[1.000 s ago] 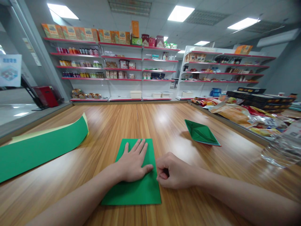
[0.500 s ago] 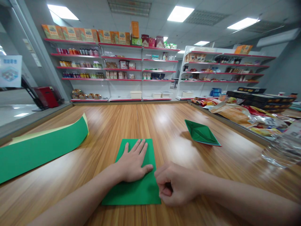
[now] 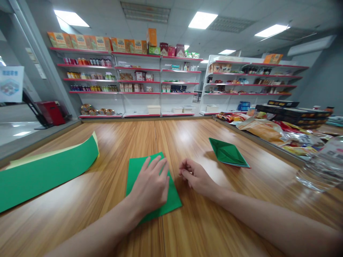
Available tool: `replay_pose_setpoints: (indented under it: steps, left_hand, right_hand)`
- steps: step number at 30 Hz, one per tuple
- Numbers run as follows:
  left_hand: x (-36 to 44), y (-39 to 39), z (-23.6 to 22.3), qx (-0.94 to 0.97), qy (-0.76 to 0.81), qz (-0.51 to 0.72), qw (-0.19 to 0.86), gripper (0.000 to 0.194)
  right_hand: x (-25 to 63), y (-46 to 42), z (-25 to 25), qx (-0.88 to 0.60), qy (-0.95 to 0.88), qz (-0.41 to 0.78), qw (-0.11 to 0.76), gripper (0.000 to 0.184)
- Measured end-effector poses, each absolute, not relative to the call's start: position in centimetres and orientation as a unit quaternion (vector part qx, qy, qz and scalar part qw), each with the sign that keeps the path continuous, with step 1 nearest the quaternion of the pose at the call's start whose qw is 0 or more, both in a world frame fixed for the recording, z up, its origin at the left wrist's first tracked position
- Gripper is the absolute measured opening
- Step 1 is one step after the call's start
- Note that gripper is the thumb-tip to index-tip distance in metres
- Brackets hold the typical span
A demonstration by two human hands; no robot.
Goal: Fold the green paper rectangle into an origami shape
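Observation:
A folded green paper sheet (image 3: pixel 134 171) lies on the wooden table (image 3: pixel 187 142) in front of me. My left hand (image 3: pixel 151 182) rests flat on it with the fingers stretched out. My right hand (image 3: pixel 194 175) sits just right of the sheet, on the bare wood, with the fingers curled in and nothing visible in them. A folded green paper boat (image 3: pixel 227 154) lies further right and beyond my right hand.
A stack of large green and yellow sheets (image 3: pixel 45 167) curls up at the left. Snack packets (image 3: pixel 270 130) and dark boxes (image 3: pixel 294 112) fill the right side, with a clear plastic bottle (image 3: pixel 321 166) near. Stocked shelves (image 3: pixel 128 82) stand behind.
The green sheet has turned anticlockwise under my left hand. My right hand has left the sheet's right edge and moved up and away onto the bare table.

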State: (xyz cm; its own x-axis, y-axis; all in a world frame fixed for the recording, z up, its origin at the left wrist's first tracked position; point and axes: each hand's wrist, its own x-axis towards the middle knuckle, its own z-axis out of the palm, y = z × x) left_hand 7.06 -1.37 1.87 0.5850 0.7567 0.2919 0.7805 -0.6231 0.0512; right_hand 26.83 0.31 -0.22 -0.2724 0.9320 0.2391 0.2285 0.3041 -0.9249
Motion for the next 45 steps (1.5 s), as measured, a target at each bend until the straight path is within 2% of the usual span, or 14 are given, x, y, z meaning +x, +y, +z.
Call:
replay_pose_setpoints:
  steps: [2,5,7,9,12,22,26,30,33,35,37,40,42,45]
  left_hand:
    - [7.8,-2.5,1.9,-0.912,-0.393,-0.120,-0.008,0.053]
    - [7.9,-2.8,1.6,-0.927,-0.354,-0.092,-0.082,0.066]
    - [7.4,-2.3,1.6,-0.933,-0.330,-0.099,-0.107,0.063]
    - [6.8,-1.6,1.9,-0.936,-0.308,-0.117,-0.120,0.050]
    - [6.3,-1.1,2.1,-0.942,-0.278,-0.140,-0.125,0.034]
    - [6.3,-1.2,1.8,-0.958,-0.223,-0.145,-0.108,0.022]
    - [6.3,-1.1,1.7,-0.959,-0.207,-0.165,-0.096,0.023]
    - [6.4,-0.9,2.0,-0.956,-0.209,-0.183,-0.099,0.021]
    - [6.6,-0.9,2.1,-0.955,-0.220,-0.176,-0.095,0.010]
    - [6.8,-0.9,1.8,-0.951,-0.241,-0.175,-0.079,0.010]
    - [7.1,-0.9,1.2,-0.923,-0.330,-0.199,-0.029,0.017]
    - [7.2,-0.3,0.4,-0.812,-0.534,-0.229,0.055,0.039]
    - [7.0,0.2,0.2,-0.767,-0.605,-0.205,0.062,0.048]
    - [6.4,1.0,0.6,-0.768,-0.617,-0.165,0.045,0.041]
  right_hand:
    - [27.2,0.6,-0.1,-0.426,-0.655,0.459,0.423,0.012]
    - [27.4,0.3,0.3,-0.419,-0.656,0.477,0.409,0.014]
    - [27.3,0.0,0.5,-0.417,-0.660,0.475,0.407,0.015]
    - [27.1,0.0,0.5,-0.419,-0.662,0.473,0.403,0.018]
    - [26.9,0.2,0.2,-0.432,-0.677,0.443,0.397,0.023]
    - [26.9,0.3,-0.1,-0.457,-0.752,0.291,0.376,0.029]
    - [26.9,0.4,-0.1,-0.450,-0.748,0.297,0.386,0.025]
    - [27.0,0.8,-0.7,-0.445,-0.720,0.352,0.399,0.012]
    - [27.2,0.9,-1.0,-0.440,-0.721,0.375,0.382,0.021]
    - [27.3,0.7,-0.9,-0.433,-0.738,0.367,0.365,0.024]
    - [27.5,0.5,-0.7,-0.418,-0.752,0.371,0.350,0.026]
    - [27.6,0.1,-0.3,-0.400,-0.762,0.393,0.326,0.027]
    - [27.5,-0.1,0.0,-0.400,-0.768,0.387,0.317,0.027]
    - [27.3,-0.4,0.5,-0.412,-0.787,0.343,0.304,0.026]
